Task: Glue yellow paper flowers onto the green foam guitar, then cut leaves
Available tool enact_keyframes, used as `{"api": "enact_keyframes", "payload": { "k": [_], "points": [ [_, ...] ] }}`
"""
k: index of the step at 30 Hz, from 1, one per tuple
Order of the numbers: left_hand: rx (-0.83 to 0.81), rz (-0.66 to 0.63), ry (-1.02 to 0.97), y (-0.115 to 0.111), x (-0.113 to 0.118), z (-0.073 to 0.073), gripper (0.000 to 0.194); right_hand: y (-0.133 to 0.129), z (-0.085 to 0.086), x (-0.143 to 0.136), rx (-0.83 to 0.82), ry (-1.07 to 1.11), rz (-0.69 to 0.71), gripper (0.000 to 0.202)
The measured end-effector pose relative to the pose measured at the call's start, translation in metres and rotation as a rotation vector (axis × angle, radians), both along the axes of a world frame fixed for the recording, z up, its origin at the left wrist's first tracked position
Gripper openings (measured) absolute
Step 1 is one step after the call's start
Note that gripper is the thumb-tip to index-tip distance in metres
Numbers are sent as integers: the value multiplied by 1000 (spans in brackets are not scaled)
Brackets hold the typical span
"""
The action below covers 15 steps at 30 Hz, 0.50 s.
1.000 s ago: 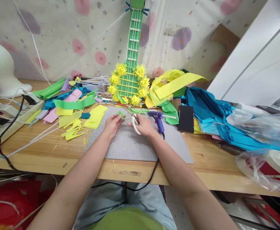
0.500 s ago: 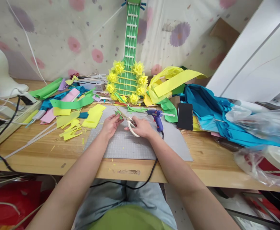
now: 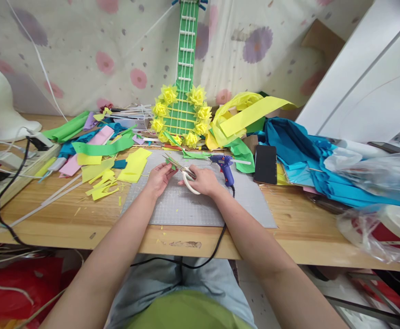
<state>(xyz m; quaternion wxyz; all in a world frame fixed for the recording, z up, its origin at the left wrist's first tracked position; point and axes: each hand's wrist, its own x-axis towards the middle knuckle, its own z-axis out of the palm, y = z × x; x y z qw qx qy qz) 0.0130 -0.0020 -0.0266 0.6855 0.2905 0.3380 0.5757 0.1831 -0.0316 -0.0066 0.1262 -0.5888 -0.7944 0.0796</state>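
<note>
Between the fingertips of my left hand (image 3: 160, 178) is a small piece of green paper (image 3: 173, 167), pinched and partly hidden by the fingers. My right hand (image 3: 203, 181) is wrapped round the white handles of a pair of scissors (image 3: 190, 183). The scissor blades point up and left, right at the green paper. Both hands are above a grey cutting mat (image 3: 186, 212). Behind them a green paper guitar (image 3: 185, 91) leans upright against the wall, its body ringed with yellow paper flowers (image 3: 197, 96).
A purple glue gun (image 3: 226, 169) lies right of my hands, its black cord (image 3: 216, 249) running over the table edge. Beside it is a phone (image 3: 265, 164). Yellow paper scraps (image 3: 102, 185) lie left, blue crepe paper (image 3: 299, 146) right. A power strip (image 3: 14, 178) stands far left.
The view has shifted very slightly. Both hands keep nearly the same place, with the scissors still at the green paper.
</note>
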Motion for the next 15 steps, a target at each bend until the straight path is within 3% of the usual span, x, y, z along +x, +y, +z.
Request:
{"api": "enact_keyframes", "payload": {
  "k": [10,15],
  "points": [
    [71,95,125,0,-1,1,18,-1,3,5,-9,16,-14,55],
    [81,82,205,0,-4,2,27,2,2,10,-18,14,-7,53]
  ]
}}
